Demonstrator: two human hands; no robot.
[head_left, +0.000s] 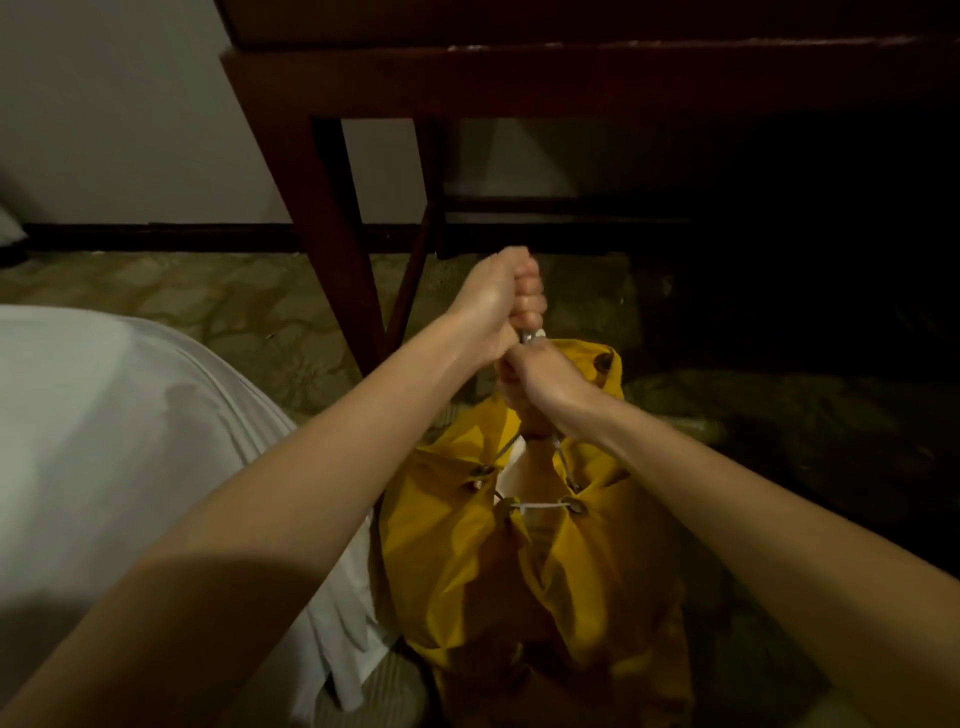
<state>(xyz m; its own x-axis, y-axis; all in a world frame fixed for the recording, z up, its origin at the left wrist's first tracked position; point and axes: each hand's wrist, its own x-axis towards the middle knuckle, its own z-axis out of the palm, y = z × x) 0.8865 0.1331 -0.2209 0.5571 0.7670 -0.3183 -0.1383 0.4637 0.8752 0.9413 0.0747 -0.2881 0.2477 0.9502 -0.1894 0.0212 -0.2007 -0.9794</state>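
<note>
While reading from the left, meets first a white bedsheet (130, 415), hanging off the mattress edge and touching the left flank of the yellow drawstring bag (441, 551); risks drawing a fold of it into the gathered mouth with any swing that way. Finds next the dark wooden table leg (322, 234), standing on the patterned carpet (182, 301) just beyond the fists; invites a knuckle strike on a sudden give during an outward pull. Shows the left hand (506, 296) clenched in a tight fist round the free ends of the white cord (537, 505), a pale bit peeping out just beneath the fingers; could slip along so thin a line, or burn the palm, under a hard jerk. Shows the right hand (545, 384) just below, touching the left, fingers curled round the strands at the bag's mouth; cannot tell the exact thing pinched there. Leaves that cord taut across metal eyelets (574, 506), the mouth not yet fully closed and something pale visible inside; may tear an eyelet from the cloth, or bunch the puckered fabric unevenly, with harder hauling on one side. Places the bag low between both forearms, beside the bed and short of the table; cannot tell whether resting on the carpet or hanging from the cord.
</note>
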